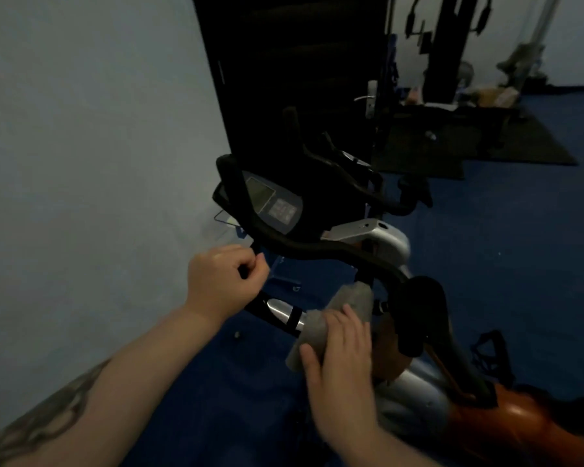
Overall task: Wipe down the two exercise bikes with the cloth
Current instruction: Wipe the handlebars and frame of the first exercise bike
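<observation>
The near exercise bike (385, 237) has black handlebars, a grey console (277, 205) and a silver and orange body. My left hand (223, 281) grips the left end of its handlebar. My right hand (341, 362) holds a grey cloth (338, 315) wrapped over the chrome grip section of the lower bar, fingers curled round it. A second bike (344, 163), dark, stands just behind the first, by the black door.
A pale wall (81, 163) runs along the left. A black door (284, 62) stands behind the bikes. The floor (520, 230) is blue, with a dark mat (486, 139) and gym equipment at the back right. A black strap (489, 352) lies on the floor at right.
</observation>
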### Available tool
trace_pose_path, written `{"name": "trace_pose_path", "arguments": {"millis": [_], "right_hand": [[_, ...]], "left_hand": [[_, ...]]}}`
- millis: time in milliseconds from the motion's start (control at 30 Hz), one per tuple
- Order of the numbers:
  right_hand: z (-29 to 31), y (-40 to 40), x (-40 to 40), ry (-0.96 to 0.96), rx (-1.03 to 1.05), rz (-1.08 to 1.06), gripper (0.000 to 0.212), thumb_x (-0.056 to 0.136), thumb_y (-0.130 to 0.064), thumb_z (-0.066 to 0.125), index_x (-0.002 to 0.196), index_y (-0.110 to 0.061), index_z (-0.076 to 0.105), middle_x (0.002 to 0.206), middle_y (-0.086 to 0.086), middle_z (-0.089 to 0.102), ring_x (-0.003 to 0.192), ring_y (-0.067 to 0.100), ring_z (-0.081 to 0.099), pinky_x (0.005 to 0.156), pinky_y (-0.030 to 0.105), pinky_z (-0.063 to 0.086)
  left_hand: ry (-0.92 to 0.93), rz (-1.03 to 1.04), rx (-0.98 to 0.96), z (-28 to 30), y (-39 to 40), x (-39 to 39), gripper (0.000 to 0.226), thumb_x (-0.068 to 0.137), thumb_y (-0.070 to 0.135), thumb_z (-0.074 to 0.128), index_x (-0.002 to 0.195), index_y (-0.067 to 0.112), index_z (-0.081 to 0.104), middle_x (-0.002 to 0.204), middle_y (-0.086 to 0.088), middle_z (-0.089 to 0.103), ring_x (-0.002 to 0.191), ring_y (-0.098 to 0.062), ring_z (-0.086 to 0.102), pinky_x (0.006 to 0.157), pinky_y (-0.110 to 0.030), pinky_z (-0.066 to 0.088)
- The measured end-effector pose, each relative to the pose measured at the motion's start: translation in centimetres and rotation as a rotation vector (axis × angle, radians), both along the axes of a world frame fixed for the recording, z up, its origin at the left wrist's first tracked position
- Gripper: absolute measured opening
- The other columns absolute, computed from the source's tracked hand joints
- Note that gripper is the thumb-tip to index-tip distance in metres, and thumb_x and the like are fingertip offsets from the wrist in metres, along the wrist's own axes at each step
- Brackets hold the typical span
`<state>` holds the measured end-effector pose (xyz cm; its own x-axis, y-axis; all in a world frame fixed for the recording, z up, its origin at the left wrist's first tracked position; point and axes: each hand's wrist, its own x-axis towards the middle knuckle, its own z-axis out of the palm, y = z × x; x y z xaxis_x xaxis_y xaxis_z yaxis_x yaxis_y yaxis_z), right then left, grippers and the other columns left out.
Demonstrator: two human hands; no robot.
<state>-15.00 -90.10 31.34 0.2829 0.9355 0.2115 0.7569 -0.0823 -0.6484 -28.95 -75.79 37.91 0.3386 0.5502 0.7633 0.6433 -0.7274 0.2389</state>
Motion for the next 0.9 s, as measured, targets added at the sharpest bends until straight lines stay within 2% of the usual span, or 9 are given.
{"name": "trace_pose_path", "arguments": {"millis": [100, 167, 233, 300, 367, 433, 567, 767, 900], "right_hand": [[0.4, -0.8, -2.4, -0.047, 0.014, 0.134, 0.083, 0.097, -0.048, 0.039, 0.148, -0.026, -0.023, 0.151, -0.014, -0.032, 0.134, 0.0, -0.034, 0.107, 0.026, -0.031], [0.5, -1.5, -1.7, -0.053, -0.015, 0.235, 0.08, 0.098, -0.053, 0.033, 0.135, -0.037, -0.036, 0.138, -0.02, -0.051, 0.131, -0.001, -0.042, 0.105, 0.021, -0.031], [1.1, -1.0, 0.5, 0.008, -0.006, 0.262, 0.074, 0.097, -0.055, 0.035, 0.138, -0.05, -0.027, 0.143, -0.031, -0.039, 0.136, -0.008, -0.027, 0.111, 0.018, -0.015], [1.5, 0.3, 2.9, 0.011, 0.018, 0.302, 0.059, 0.096, -0.058, 0.033, 0.146, -0.05, 0.001, 0.155, -0.027, 0.001, 0.141, -0.005, 0.001, 0.112, 0.018, 0.005], [1.7, 1.8, 4.0, -0.2, -0.018, 0.333, 0.056, 0.096, -0.061, 0.026, 0.145, -0.035, 0.026, 0.139, -0.015, 0.044, 0.128, 0.005, 0.038, 0.102, 0.019, 0.024], [1.9, 2.9, 3.4, -0.399, -0.001, 0.329, 0.058, 0.095, -0.063, 0.016, 0.136, -0.026, 0.035, 0.113, -0.01, 0.061, 0.1, 0.01, 0.056, 0.083, 0.024, 0.034], [2.7, 5.9, 0.5, -0.299, -0.037, 0.461, 0.05, 0.096, -0.062, 0.02, 0.119, -0.022, 0.038, 0.101, -0.002, 0.064, 0.083, 0.018, 0.062, 0.061, 0.031, 0.038], [1.6, 5.6, 2.8, -0.42, 0.05, 0.524, 0.054, 0.094, -0.063, 0.021, 0.13, -0.025, 0.032, 0.107, -0.006, 0.063, 0.084, 0.015, 0.063, 0.058, 0.027, 0.034], [4.0, 8.8, -0.2, -0.224, -0.062, 0.665, 0.039, 0.098, -0.057, 0.03, 0.117, -0.022, 0.036, 0.105, 0.001, 0.064, 0.088, 0.022, 0.062, 0.061, 0.031, 0.033]], "left_hand": [[0.001, 0.038, -0.003, 0.0, -0.1, 0.1, 0.038, 0.081, 0.026, 0.054, 0.045, 0.018, 0.044, 0.047, 0.012, 0.035, 0.041, -0.009, 0.033, 0.038, -0.023, 0.032], [-0.013, 0.063, -0.015, -0.1, -0.3, 0.2, 0.038, 0.08, 0.026, 0.053, 0.045, 0.016, 0.045, 0.046, 0.011, 0.037, 0.041, -0.008, 0.034, 0.04, -0.021, 0.031], [-0.037, 0.095, -0.037, -0.2, -0.5, 0.4, 0.038, 0.08, 0.027, 0.053, 0.045, 0.016, 0.044, 0.045, 0.01, 0.039, 0.042, -0.008, 0.034, 0.041, -0.021, 0.032], [-0.077, 0.124, -0.058, -0.2, -0.7, 0.6, 0.038, 0.081, 0.03, 0.052, 0.046, 0.02, 0.04, 0.045, 0.011, 0.038, 0.042, -0.009, 0.035, 0.042, -0.021, 0.032], [-0.155, 0.162, -0.111, -0.2, -1.0, 0.8, 0.043, 0.086, 0.034, 0.051, 0.046, 0.018, 0.042, 0.045, 0.008, 0.044, 0.041, -0.012, 0.041, 0.043, -0.026, 0.036], [-0.253, 0.196, -0.184, -0.4, -1.4, 1.1, 0.049, 0.092, 0.035, 0.05, 0.05, 0.011, 0.052, 0.048, -0.001, 0.054, 0.046, -0.017, 0.051, 0.047, -0.036, 0.043], [-0.378, 0.206, -0.277, -0.3, -1.9, 1.4, 0.043, 0.101, 0.026, 0.047, 0.059, 0.018, 0.055, 0.058, 0.007, 0.057, 0.056, -0.006, 0.054, 0.058, -0.031, 0.045], [-0.339, 0.11, -0.606, 0.5, -1.8, 0.3, 0.041, 0.103, 0.031, 0.04, 0.088, 0.011, 0.073, 0.09, 0.002, 0.072, 0.086, -0.01, 0.065, 0.083, -0.028, 0.051], [-0.4, 0.073, -0.695, 0.6, -1.7, 0.2, 0.037, 0.102, 0.031, 0.042, 0.098, 0.013, 0.074, 0.102, 0.003, 0.072, 0.098, -0.007, 0.065, 0.089, -0.022, 0.049]]}}
